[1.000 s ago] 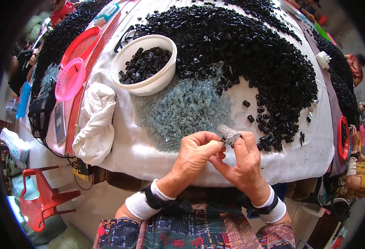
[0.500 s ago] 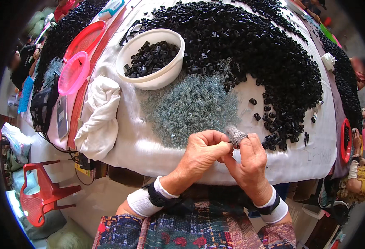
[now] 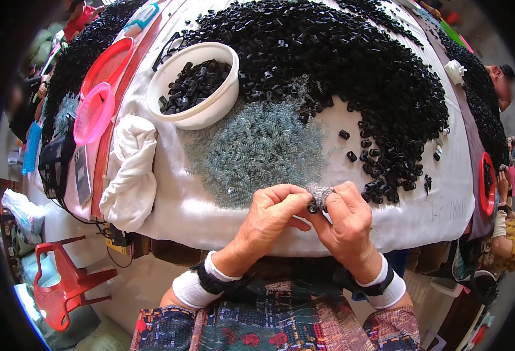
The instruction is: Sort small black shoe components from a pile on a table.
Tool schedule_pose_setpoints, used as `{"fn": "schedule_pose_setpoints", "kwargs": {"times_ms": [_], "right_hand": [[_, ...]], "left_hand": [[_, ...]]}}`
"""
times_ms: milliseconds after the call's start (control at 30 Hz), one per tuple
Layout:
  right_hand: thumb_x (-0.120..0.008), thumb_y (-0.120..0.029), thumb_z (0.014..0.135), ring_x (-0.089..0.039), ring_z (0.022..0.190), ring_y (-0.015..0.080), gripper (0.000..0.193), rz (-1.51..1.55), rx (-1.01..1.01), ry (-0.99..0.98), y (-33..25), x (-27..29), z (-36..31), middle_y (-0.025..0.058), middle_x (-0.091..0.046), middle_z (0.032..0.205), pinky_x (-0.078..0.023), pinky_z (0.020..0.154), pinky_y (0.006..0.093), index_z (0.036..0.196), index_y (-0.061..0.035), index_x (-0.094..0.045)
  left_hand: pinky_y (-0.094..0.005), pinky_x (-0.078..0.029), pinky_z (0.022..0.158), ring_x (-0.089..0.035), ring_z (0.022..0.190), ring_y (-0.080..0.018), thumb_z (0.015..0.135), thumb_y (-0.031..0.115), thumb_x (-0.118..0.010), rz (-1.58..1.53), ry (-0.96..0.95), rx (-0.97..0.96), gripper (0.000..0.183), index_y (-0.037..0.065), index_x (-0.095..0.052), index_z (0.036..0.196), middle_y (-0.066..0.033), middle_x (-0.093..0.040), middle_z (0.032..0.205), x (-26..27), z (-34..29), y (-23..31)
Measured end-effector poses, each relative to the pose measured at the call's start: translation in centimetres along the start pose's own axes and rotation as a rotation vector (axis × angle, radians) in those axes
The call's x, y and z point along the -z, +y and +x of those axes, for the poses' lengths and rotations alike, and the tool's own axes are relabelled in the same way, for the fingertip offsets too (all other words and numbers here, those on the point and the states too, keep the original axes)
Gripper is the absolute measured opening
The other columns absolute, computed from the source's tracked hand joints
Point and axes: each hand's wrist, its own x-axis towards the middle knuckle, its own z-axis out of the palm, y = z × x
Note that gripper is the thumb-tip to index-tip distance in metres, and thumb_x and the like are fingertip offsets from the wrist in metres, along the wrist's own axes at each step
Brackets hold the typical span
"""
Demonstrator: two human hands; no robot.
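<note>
My left hand (image 3: 274,215) and my right hand (image 3: 347,217) meet over the table's front edge, fingers pinched closed. Between their fingertips is a small black cylindrical piece (image 3: 312,207). Beside it, against my right fingers, sits a grey crinkled lump (image 3: 320,195); whether it is a finger wrap or a clump of springs I cannot tell. Just beyond my hands lies a heap of small metal coil springs (image 3: 257,152). A large pile of black plastic pieces (image 3: 328,52) curves behind it and down the right side. More black pieces fill a white bowl (image 3: 225,102) at the left.
A twisted white cloth (image 3: 130,175) lies left of the springs. Past it are a pink basket (image 3: 93,114), a red tray (image 3: 106,67) and a phone (image 3: 82,174). A red plastic chair (image 3: 73,281) stands lower left. Other people sit at neighbouring tables on both sides.
The view has shifted slightly, so the table's contents sit a little farther left. The black piece between my fingertips now shows more plainly, and the grey lump sits lower between my hands.
</note>
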Motion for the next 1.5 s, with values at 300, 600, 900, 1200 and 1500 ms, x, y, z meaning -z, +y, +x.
{"fn": "schedule_pose_setpoints", "kwargs": {"times_ms": [300,600,900,1200,1500], "right_hand": [[-0.067,-0.005,0.067,-0.053,0.072,0.0318,0.018,-0.102,-0.190,-0.048,-0.1,-0.5,0.5,0.0131,-0.051,0.076,-0.046,0.061,0.0395,0.080,-0.0017,-0.055],[-0.069,-0.011,0.073,-0.054,0.070,0.0308,0.018,-0.100,-0.260,-0.054,0.2,0.0,0.5,0.0125,-0.052,0.075,-0.046,0.060,0.0396,0.078,-0.0028,-0.055],[-0.067,-0.016,0.077,-0.054,0.080,0.0297,0.020,-0.245,-0.218,-0.119,0.2,0.1,0.6,0.0131,-0.052,0.085,-0.046,0.067,0.0383,0.086,-0.0011,-0.057],[-0.061,-0.010,0.078,-0.052,0.091,0.0383,0.024,0.069,-0.159,-0.194,0.5,1.1,0.6,0.0223,-0.051,0.099,-0.045,0.077,0.0422,0.095,0.0050,-0.054],[-0.072,0.003,0.069,-0.060,0.069,0.0230,0.040,0.207,-0.176,0.141,-0.3,0.2,-0.4,0.0133,-0.060,0.091,-0.049,0.056,0.0303,0.105,0.0035,-0.056]], "left_hand": [[-0.0278,-0.052,0.060,-0.063,0.074,-0.0122,0.093,0.020,-0.055,-0.213,0.038,0.050,0.014,0.008,-0.058,0.101,-0.0013,-0.063,0.094,-0.6,1.4,-1.1],[-0.0258,-0.054,0.065,-0.062,0.076,-0.0099,0.092,0.021,-0.059,-0.090,0.005,0.035,0.017,0.006,-0.060,0.102,-0.0012,-0.064,0.091,-0.9,1.2,-0.3],[-0.0263,-0.054,0.068,-0.063,0.077,-0.0101,0.088,0.013,-0.062,-0.195,-0.004,0.087,0.017,0.005,-0.061,0.102,-0.0017,-0.064,0.090,-0.6,1.3,0.4],[-0.0252,-0.055,0.066,-0.061,0.073,-0.0095,0.087,0.015,-0.065,-0.236,-0.090,0.176,0.019,0.003,-0.061,0.101,-0.0024,-0.063,0.085,-0.2,1.3,0.6],[-0.0274,-0.054,0.069,-0.064,0.081,-0.0129,0.090,0.015,-0.061,-0.252,-0.164,0.172,0.018,0.003,-0.062,0.103,-0.0076,-0.066,0.103,0.5,1.3,0.1]]}}
